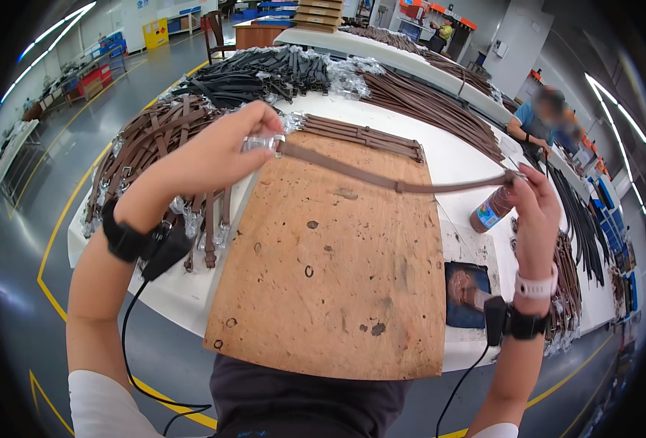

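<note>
A brown leather belt stretches in a shallow sag between my two hands, above a stained wooden board. Closed at the buckle end, my left hand grips the belt next to its metal buckle, which has clear plastic wrap around it. At the other end, the fingers of my right hand pinch the belt's tip. Several brown belts lie side by side along the board's far edge. Just beside my right hand stands a tilted-looking bottle with brown contents and a blue label.
Right of the board, a brush rests on a dark square pad. Brown belts heap at the left, black belts at the back, and long brown straps at the far right. Another person works beyond the table's right side.
</note>
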`<control>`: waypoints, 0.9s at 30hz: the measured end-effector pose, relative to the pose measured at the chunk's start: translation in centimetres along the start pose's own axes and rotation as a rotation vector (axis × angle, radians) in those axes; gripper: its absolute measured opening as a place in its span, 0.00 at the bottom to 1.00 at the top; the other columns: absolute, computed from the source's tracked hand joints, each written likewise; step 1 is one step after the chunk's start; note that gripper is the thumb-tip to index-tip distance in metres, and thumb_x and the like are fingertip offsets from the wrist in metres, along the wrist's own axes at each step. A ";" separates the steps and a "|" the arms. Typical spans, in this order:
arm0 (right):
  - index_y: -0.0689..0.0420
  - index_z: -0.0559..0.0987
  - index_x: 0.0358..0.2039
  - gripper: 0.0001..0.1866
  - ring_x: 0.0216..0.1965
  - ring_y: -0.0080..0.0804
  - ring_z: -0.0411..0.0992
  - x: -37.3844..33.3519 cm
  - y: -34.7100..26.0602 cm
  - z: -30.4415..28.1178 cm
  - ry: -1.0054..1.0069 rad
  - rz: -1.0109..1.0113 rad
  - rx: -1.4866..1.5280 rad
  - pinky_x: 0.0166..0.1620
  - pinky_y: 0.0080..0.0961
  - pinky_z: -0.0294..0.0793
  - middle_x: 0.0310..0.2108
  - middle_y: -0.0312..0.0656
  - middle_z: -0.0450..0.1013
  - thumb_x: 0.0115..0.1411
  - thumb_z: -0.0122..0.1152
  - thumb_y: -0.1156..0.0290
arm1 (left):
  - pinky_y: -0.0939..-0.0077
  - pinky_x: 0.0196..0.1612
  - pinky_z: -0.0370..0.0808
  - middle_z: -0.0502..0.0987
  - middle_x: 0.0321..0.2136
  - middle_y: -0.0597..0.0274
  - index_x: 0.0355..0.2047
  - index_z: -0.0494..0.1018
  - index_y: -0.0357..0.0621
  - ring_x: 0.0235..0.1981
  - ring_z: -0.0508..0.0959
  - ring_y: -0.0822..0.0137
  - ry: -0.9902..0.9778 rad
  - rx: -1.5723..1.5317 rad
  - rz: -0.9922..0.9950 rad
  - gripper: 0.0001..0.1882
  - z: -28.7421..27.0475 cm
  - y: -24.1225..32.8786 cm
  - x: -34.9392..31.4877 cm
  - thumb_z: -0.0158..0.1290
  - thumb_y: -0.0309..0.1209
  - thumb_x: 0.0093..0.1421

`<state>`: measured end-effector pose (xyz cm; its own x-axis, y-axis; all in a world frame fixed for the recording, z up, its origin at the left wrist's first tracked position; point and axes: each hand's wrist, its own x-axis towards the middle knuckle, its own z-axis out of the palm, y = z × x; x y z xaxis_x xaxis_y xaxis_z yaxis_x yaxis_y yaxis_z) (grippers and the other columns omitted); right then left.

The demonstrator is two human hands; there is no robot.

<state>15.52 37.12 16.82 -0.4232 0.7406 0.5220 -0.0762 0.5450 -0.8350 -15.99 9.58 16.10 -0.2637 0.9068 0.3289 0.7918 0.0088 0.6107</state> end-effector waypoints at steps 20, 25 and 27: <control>0.68 0.73 0.41 0.10 0.36 0.27 0.74 11.3 22.6 7.5 0.138 0.563 0.551 0.43 0.17 0.78 0.36 0.42 0.74 0.59 0.57 0.77 | 0.68 0.44 0.72 0.77 0.34 0.54 0.36 0.72 0.39 0.40 0.77 0.58 0.231 0.189 -0.221 0.15 8.5 -20.7 15.0 0.62 0.27 0.48; 0.70 0.73 0.41 0.11 0.37 0.28 0.74 11.9 25.4 8.1 0.133 0.625 0.574 0.43 0.17 0.78 0.37 0.44 0.73 0.59 0.57 0.78 | 0.61 0.40 0.72 0.77 0.31 0.50 0.32 0.71 0.40 0.38 0.77 0.49 0.338 0.203 -0.168 0.12 10.1 -21.6 15.6 0.60 0.26 0.47; 0.70 0.72 0.42 0.12 0.36 0.29 0.74 11.8 25.9 8.7 0.103 0.658 0.514 0.43 0.18 0.78 0.37 0.44 0.73 0.59 0.56 0.80 | 0.62 0.40 0.72 0.77 0.31 0.52 0.32 0.71 0.40 0.37 0.77 0.51 0.339 0.258 -0.199 0.13 10.4 -22.3 15.7 0.61 0.27 0.47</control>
<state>0.75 56.55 -0.20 -0.4429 0.8902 -0.1065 -0.2549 -0.2389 -0.9370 -32.04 28.03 0.21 -0.5554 0.6883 0.4667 0.8075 0.3122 0.5004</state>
